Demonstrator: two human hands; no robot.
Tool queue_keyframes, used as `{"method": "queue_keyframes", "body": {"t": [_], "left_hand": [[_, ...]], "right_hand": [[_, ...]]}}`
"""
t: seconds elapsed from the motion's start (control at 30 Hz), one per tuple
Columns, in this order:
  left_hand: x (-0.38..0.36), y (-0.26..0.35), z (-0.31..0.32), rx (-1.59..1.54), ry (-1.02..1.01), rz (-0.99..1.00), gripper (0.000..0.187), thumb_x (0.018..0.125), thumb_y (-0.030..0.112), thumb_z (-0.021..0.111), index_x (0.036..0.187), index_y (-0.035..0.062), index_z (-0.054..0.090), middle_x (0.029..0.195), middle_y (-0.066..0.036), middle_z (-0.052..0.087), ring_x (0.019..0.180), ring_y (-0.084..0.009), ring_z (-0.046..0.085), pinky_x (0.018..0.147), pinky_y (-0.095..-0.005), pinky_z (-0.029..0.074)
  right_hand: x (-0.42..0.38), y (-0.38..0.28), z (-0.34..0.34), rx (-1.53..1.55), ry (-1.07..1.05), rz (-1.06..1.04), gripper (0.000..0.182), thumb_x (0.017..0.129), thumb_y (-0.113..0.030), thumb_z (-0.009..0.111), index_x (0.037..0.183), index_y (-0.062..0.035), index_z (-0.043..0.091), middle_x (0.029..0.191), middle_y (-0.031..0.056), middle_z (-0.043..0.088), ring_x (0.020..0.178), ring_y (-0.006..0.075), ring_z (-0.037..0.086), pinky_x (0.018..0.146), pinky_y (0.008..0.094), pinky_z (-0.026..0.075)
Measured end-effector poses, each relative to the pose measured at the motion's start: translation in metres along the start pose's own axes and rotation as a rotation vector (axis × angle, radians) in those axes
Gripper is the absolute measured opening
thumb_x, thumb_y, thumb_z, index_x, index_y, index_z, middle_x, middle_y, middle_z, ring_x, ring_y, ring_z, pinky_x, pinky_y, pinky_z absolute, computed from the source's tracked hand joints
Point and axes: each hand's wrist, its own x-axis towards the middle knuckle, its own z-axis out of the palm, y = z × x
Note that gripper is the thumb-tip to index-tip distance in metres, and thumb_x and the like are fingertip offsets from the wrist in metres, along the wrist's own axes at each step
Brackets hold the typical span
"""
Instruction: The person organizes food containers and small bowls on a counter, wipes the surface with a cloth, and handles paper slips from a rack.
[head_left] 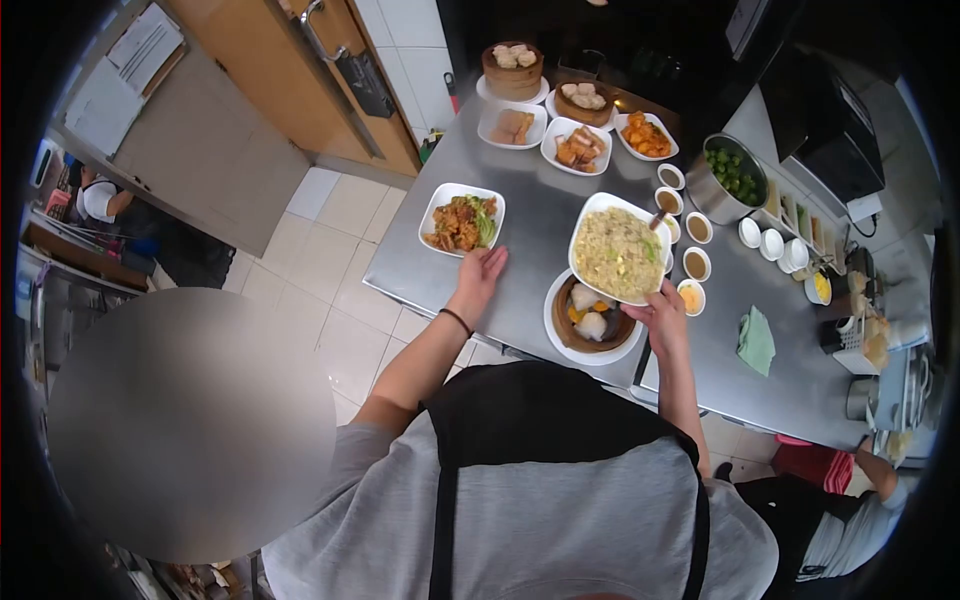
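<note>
My right hand (660, 318) grips the lower right edge of a white square bowl of fried rice (618, 250). A spoon handle sticks out of the bowl's right side. This bowl is above and partly over a bamboo steamer (610, 338) of dumplings on a white plate (560, 340). Over at the left corner of the counter, my left hand (478, 282) has its fingers stretched out at the near edge of a white bowl of fried pieces and greens (463, 220). Its fingertips seem to touch that bowl's rim.
Several filled dishes, including a bamboo steamer (513, 72), line the back of the steel counter (530, 225). Small sauce cups (697, 263), a pot of green vegetables (732, 182) and a green cloth (756, 340) are to the right. Another person (850, 525) is at lower right.
</note>
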Motion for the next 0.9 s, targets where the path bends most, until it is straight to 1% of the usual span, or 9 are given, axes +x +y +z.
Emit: {"method": "queue_keyframes", "body": {"t": [0.17, 0.23, 0.27, 0.3, 0.4, 0.57, 0.63, 0.83, 0.9], "left_hand": [[0.009, 0.008, -0.015, -0.076, 0.073, 0.120, 0.028, 0.080, -0.003, 0.037, 0.107, -0.0082, 0.035, 0.110, -0.019, 0.046, 0.096, -0.0296, 0.053, 0.083, -0.0352, 0.050], [0.013, 0.025, -0.039, 0.034, 0.050, 0.164, 0.038, 0.079, -0.006, 0.036, 0.116, -0.0024, 0.029, 0.111, -0.019, 0.046, 0.092, -0.0294, 0.055, 0.078, -0.0369, 0.052], [-0.010, 0.041, -0.031, 0.069, 0.052, 0.191, 0.050, 0.078, -0.008, 0.035, 0.124, 0.0073, 0.021, 0.112, -0.019, 0.045, 0.094, -0.0295, 0.055, 0.076, -0.0381, 0.053], [-0.016, 0.051, -0.037, 0.078, 0.049, 0.187, 0.050, 0.078, -0.008, 0.035, 0.124, 0.0073, 0.021, 0.112, -0.019, 0.045, 0.094, -0.0295, 0.055, 0.076, -0.0381, 0.053], [-0.022, 0.079, -0.063, 0.178, -0.003, 0.185, 0.058, 0.080, -0.008, 0.036, 0.128, 0.0163, 0.015, 0.117, -0.018, 0.042, 0.097, -0.0309, 0.054, 0.076, -0.0373, 0.053], [-0.031, 0.094, -0.081, 0.181, -0.011, 0.226, 0.061, 0.081, -0.008, 0.037, 0.130, 0.0169, 0.011, 0.120, -0.018, 0.040, 0.097, -0.0306, 0.054, 0.079, -0.0380, 0.052], [-0.030, 0.092, -0.083, 0.201, -0.003, 0.252, 0.059, 0.080, -0.008, 0.036, 0.128, 0.0118, 0.010, 0.117, -0.020, 0.042, 0.100, -0.0316, 0.052, 0.086, -0.0412, 0.048], [-0.037, 0.071, -0.074, 0.225, 0.029, 0.194, 0.060, 0.080, -0.004, 0.038, 0.127, 0.0115, 0.005, 0.113, -0.020, 0.043, 0.099, -0.0327, 0.053, 0.082, -0.0384, 0.049], [-0.041, 0.061, -0.069, 0.236, 0.026, 0.200, 0.060, 0.080, -0.003, 0.038, 0.127, 0.0117, 0.004, 0.112, -0.019, 0.043, 0.099, -0.0326, 0.053, 0.081, -0.0374, 0.049]], "right_hand": [[0.005, 0.023, 0.051, -0.003, -0.102, 0.077, 0.036, 0.080, -0.001, 0.040, 0.116, 0.0046, 0.040, 0.105, 0.0166, 0.054, 0.083, 0.0259, 0.061, 0.065, 0.0295, 0.055], [0.005, 0.041, 0.068, 0.014, -0.179, 0.104, 0.035, 0.080, 0.001, 0.039, 0.115, 0.0045, 0.041, 0.106, 0.0157, 0.053, 0.084, 0.0258, 0.061, 0.068, 0.0314, 0.055], [0.002, 0.048, 0.081, 0.067, -0.197, 0.109, 0.034, 0.080, 0.002, 0.039, 0.114, 0.0046, 0.041, 0.106, 0.0151, 0.053, 0.084, 0.0258, 0.061, 0.069, 0.0327, 0.055], [0.002, 0.056, 0.090, 0.078, -0.248, 0.128, 0.035, 0.081, -0.001, 0.041, 0.115, 0.0053, 0.038, 0.107, 0.0178, 0.052, 0.085, 0.0274, 0.060, 0.068, 0.0317, 0.055], [0.000, 0.083, 0.111, 0.091, -0.240, 0.203, 0.033, 0.080, 0.000, 0.041, 0.113, 0.0051, 0.041, 0.105, 0.0153, 0.053, 0.083, 0.0258, 0.061, 0.070, 0.0326, 0.054], [0.005, 0.133, 0.134, 0.132, -0.233, 0.297, 0.036, 0.080, -0.002, 0.044, 0.115, 0.0053, 0.037, 0.105, 0.0181, 0.052, 0.084, 0.0277, 0.060, 0.069, 0.0301, 0.054], [0.007, 0.149, 0.134, 0.107, -0.171, 0.289, 0.040, 0.080, -0.002, 0.044, 0.118, 0.0056, 0.034, 0.105, 0.0181, 0.052, 0.085, 0.0279, 0.060, 0.068, 0.0296, 0.054], [-0.006, 0.154, 0.114, 0.114, -0.071, 0.168, 0.041, 0.083, -0.006, 0.047, 0.120, 0.0034, 0.036, 0.107, 0.0149, 0.052, 0.088, 0.0244, 0.059, 0.071, 0.0299, 0.053], [-0.018, 0.155, 0.100, 0.081, -0.171, 0.342, 0.037, 0.084, -0.011, 0.049, 0.118, 0.0004, 0.042, 0.106, 0.0117, 0.053, 0.091, 0.0203, 0.058, 0.077, 0.0315, 0.050]]}}
